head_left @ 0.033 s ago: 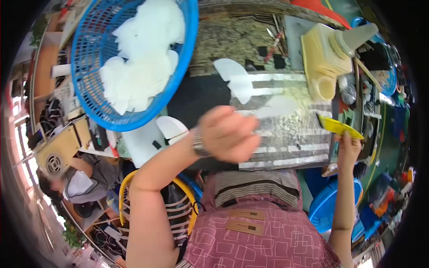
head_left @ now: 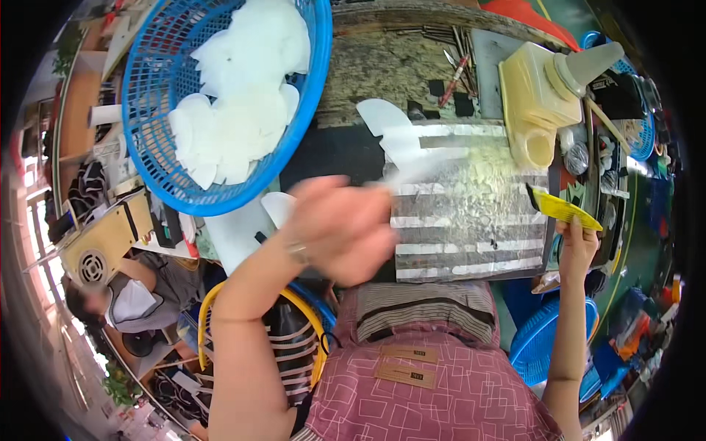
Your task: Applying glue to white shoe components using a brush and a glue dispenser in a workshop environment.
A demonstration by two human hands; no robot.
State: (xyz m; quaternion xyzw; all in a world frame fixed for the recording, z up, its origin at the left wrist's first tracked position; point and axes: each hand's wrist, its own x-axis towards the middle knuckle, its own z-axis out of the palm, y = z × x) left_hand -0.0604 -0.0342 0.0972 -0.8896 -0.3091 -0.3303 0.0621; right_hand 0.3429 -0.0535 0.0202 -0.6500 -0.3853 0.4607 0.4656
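My left hand (head_left: 342, 229), blurred and with a watch on its wrist, is closed with its fingertips at one end of a thin white cut piece (head_left: 430, 163). The piece is smeared by motion and stretches to the right over the striped board (head_left: 471, 253). Two more curved white pieces (head_left: 384, 117) overlap on the board's far left corner. On the right, my right hand (head_left: 579, 246) grips a yellow brush (head_left: 565, 209) with dark bristles, held at the board's right edge.
A blue basket (head_left: 318, 95) heaped with white pieces (head_left: 243, 110) stands at the far left. Beyond the board's right corner is a cream plastic container (head_left: 540, 92). A red-handled tool (head_left: 454, 81) lies at the back. A co-worker (head_left: 158, 290) sits at the left.
My left hand has moved left and slightly down, drawing the white piece left with it. The right hand with the brush has barely shifted.
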